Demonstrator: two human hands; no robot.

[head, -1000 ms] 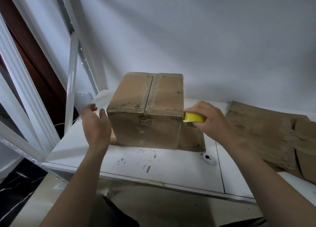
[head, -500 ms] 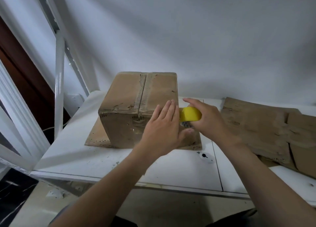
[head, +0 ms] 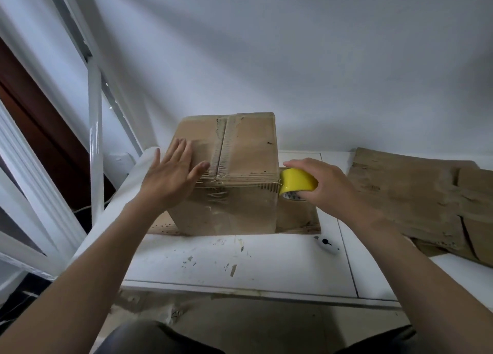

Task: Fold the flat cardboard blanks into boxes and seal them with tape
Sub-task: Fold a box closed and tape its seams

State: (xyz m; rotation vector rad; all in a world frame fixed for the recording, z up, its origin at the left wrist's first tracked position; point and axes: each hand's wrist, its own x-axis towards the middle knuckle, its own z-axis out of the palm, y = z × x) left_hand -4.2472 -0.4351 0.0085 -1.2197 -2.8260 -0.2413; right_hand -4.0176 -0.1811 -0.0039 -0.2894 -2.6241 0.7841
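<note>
A folded brown cardboard box (head: 248, 151) stands on a flat blank on the white table (head: 240, 265). Clear tape runs down its top seam and along the near top edge. My left hand (head: 173, 172) lies flat with straight fingers on the box's top left corner. My right hand (head: 322, 185) grips a yellow tape roll (head: 297, 180) at the box's near right corner, with tape stretched from the roll onto the box edge.
Flat cardboard blanks (head: 416, 193) lie stacked on the table at the right. A small white cutter (head: 326, 244) lies on the table near the box's right front. A white metal frame (head: 94, 113) rises at the left, and a white wall is behind.
My left hand slid from the box's near right front edge to its top left corner. The right hand with the tape roll stayed at the right corner.
</note>
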